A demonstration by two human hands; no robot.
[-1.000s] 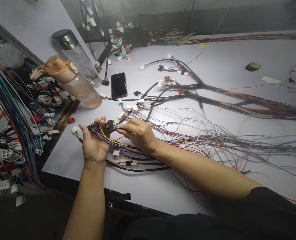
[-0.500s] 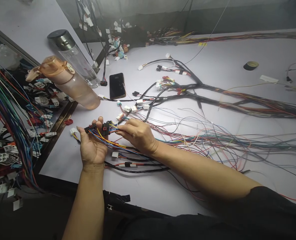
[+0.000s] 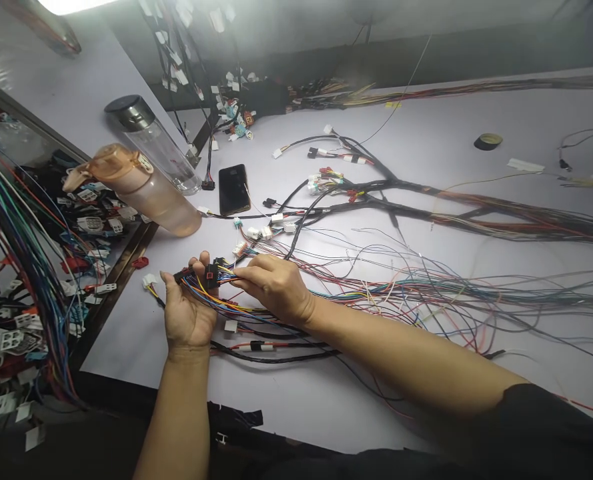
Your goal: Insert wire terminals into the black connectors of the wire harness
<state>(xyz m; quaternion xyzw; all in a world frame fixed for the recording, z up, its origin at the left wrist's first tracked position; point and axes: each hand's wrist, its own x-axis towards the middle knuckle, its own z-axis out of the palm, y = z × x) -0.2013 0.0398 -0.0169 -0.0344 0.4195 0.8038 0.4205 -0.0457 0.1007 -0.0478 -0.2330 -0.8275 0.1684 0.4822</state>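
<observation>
A black multi-pin connector [image 3: 211,275] with a small red square on it rests against the fingers of my left hand [image 3: 191,313], which is palm up and closed around it. A second dark connector [image 3: 183,274] lies by the left thumb, with orange, yellow and blue wires [image 3: 209,299] trailing from it. My right hand [image 3: 276,283] pinches the thin coloured wires [image 3: 229,273] just behind the black connector. Its fingertips hide where those wires run on. White connectors [image 3: 261,233] lie on the table beyond the hands.
A peach bottle [image 3: 161,203], a clear bottle [image 3: 169,150] and a black phone [image 3: 234,189] stand or lie at the back left. Black-wrapped harness branches [image 3: 426,190] and loose wires [image 3: 426,290] stretch rightward. A tape roll [image 3: 488,141] sits far right. Connectors crowd the left side.
The view has tilted up, so everything sits lower in the picture. Both hands keep nearly the same hold on the connector and its wires.
</observation>
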